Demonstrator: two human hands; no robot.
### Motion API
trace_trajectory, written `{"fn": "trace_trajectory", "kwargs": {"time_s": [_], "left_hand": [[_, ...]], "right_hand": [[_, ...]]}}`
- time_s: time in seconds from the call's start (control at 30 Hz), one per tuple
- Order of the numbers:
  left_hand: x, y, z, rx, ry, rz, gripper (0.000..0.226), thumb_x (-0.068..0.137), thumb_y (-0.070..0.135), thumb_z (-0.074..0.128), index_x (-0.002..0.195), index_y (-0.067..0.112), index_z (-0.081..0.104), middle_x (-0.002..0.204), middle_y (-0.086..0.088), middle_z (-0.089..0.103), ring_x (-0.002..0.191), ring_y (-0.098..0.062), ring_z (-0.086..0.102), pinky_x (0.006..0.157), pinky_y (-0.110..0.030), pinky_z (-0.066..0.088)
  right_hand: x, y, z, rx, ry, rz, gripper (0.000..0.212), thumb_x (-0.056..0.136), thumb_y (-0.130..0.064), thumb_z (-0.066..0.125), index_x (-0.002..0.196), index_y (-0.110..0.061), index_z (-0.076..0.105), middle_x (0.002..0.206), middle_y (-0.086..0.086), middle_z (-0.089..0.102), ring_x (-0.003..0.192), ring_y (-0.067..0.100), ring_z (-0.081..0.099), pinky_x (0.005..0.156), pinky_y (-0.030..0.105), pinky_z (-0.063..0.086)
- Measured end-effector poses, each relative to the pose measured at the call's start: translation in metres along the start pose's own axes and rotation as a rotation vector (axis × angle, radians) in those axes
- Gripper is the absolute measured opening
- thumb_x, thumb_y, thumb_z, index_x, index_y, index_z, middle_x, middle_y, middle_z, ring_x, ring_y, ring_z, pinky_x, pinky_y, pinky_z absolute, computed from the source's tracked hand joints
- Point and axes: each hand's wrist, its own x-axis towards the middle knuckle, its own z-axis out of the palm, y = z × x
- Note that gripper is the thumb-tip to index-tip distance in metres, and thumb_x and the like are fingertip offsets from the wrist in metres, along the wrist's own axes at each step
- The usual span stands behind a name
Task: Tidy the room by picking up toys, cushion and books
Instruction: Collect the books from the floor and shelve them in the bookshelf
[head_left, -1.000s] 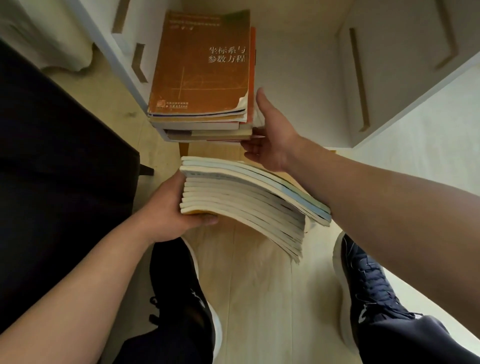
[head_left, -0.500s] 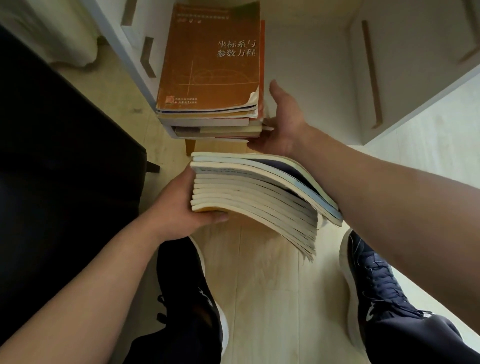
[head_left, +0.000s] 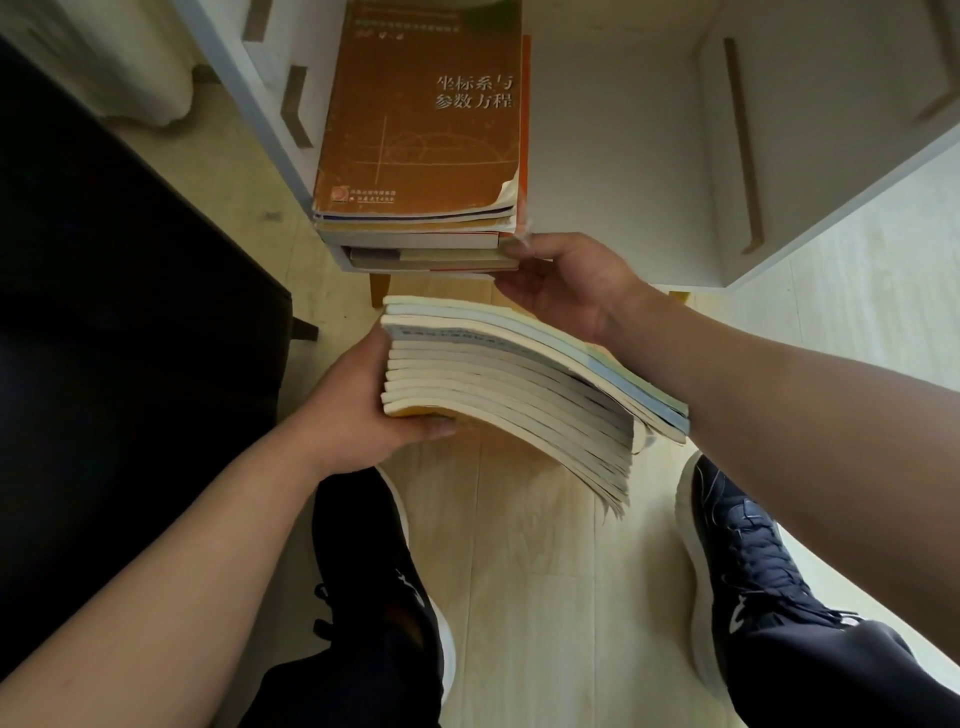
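Note:
A stack of several thin pale books (head_left: 498, 384) hangs over the floor, sagging down to the right. My left hand (head_left: 363, 410) grips its left end, thumb beneath. Above it, a second stack topped by an orange book (head_left: 421, 124) lies in the white cabinet's open compartment (head_left: 613, 156), against its left wall. My right hand (head_left: 566, 286) is at that stack's front right corner, thumb on the corner and fingers curled under the lowest books. My right forearm crosses over the right end of the held stack.
A black piece of furniture (head_left: 130, 312) fills the left side. The cabinet's right section (head_left: 831, 130) has wooden handle strips. My two dark shoes (head_left: 384, 597) (head_left: 743, 561) stand on the pale wooden floor (head_left: 545, 597). White fabric (head_left: 130, 62) hangs at the top left.
My right hand moved from lying flat beside the shelf stack to its front right corner, where it now pinches the lower books. The held stack stays in my left hand.

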Motion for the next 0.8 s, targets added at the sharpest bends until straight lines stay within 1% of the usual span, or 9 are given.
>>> {"fn": "trace_trajectory", "kwargs": {"time_s": [0.1,0.2,0.27,0.4,0.5,0.57,0.67,0.73,0.8], "left_hand": [[0.000,-0.001,0.000,0.000,0.000,0.006,0.087,0.064,0.017,0.092,0.133,0.035,0.042,0.114,0.028,0.058,0.105,0.022,0.051,0.082,-0.001,0.041],[0.000,-0.002,0.000,-0.007,0.002,0.011,0.087,0.063,0.019,0.093,0.134,0.032,0.044,0.116,0.025,0.060,0.109,0.016,0.053,0.089,-0.011,0.043],[0.000,-0.002,0.000,-0.015,0.007,0.017,0.087,0.062,0.019,0.093,0.133,0.032,0.044,0.117,0.024,0.060,0.110,0.014,0.054,0.090,-0.013,0.044],[0.001,-0.001,0.001,-0.010,0.007,0.033,0.085,0.061,0.021,0.092,0.128,0.039,0.042,0.116,0.025,0.059,0.111,0.016,0.053,0.087,-0.006,0.043],[0.001,-0.001,0.001,0.003,0.028,0.036,0.082,0.061,0.017,0.092,0.119,0.046,0.041,0.114,0.026,0.059,0.107,0.019,0.053,0.083,-0.001,0.041],[0.001,-0.002,0.002,0.007,0.044,0.037,0.081,0.061,0.016,0.093,0.116,0.048,0.042,0.113,0.026,0.060,0.106,0.019,0.054,0.082,0.001,0.041],[0.003,-0.002,0.002,0.007,0.046,0.046,0.082,0.062,0.015,0.093,0.119,0.046,0.043,0.115,0.024,0.061,0.108,0.016,0.055,0.083,0.000,0.041],[0.003,-0.003,0.003,0.004,0.044,0.043,0.083,0.062,0.016,0.093,0.119,0.047,0.043,0.116,0.023,0.061,0.109,0.016,0.055,0.084,-0.001,0.041],[0.002,-0.004,0.002,-0.010,0.030,0.030,0.084,0.060,0.019,0.093,0.122,0.045,0.043,0.117,0.022,0.061,0.110,0.014,0.055,0.090,-0.008,0.043]], "right_hand": [[0.006,0.002,-0.001,-0.062,-0.002,-0.019,0.041,0.082,-0.001,0.073,0.122,0.000,0.065,0.119,0.013,0.072,0.118,0.028,0.065,0.108,0.037,0.049],[0.011,0.002,0.000,-0.136,0.036,-0.027,0.048,0.077,0.000,0.077,0.124,-0.003,0.064,0.116,0.010,0.074,0.114,0.025,0.068,0.102,0.034,0.052],[0.012,0.003,0.001,-0.120,0.053,-0.017,0.050,0.075,0.002,0.077,0.123,-0.004,0.065,0.115,0.009,0.075,0.112,0.024,0.068,0.100,0.033,0.053],[0.005,0.004,-0.002,-0.044,0.072,-0.042,0.041,0.080,0.007,0.069,0.119,-0.006,0.067,0.111,0.010,0.075,0.111,0.026,0.069,0.102,0.039,0.053],[-0.004,-0.006,-0.023,0.099,0.088,-0.071,0.036,0.084,0.010,0.062,0.118,-0.001,0.064,0.111,0.016,0.073,0.110,0.033,0.070,0.102,0.046,0.053],[-0.013,-0.014,-0.045,0.162,0.093,-0.081,0.028,0.088,0.009,0.057,0.114,0.002,0.064,0.107,0.018,0.072,0.107,0.034,0.070,0.103,0.044,0.053],[-0.036,-0.017,-0.081,0.003,0.111,-0.111,0.019,0.091,0.002,0.055,0.104,-0.004,0.067,0.102,0.012,0.073,0.103,0.029,0.070,0.104,0.040,0.052],[-0.055,-0.010,-0.107,-0.111,0.075,-0.093,0.025,0.091,-0.002,0.053,0.113,-0.002,0.064,0.109,0.011,0.071,0.108,0.029,0.065,0.103,0.037,0.051],[-0.065,-0.002,-0.131,-0.106,-0.019,-0.017,0.049,0.084,-0.005,0.060,0.132,0.005,0.054,0.127,0.018,0.064,0.119,0.033,0.060,0.101,0.037,0.051]]}}
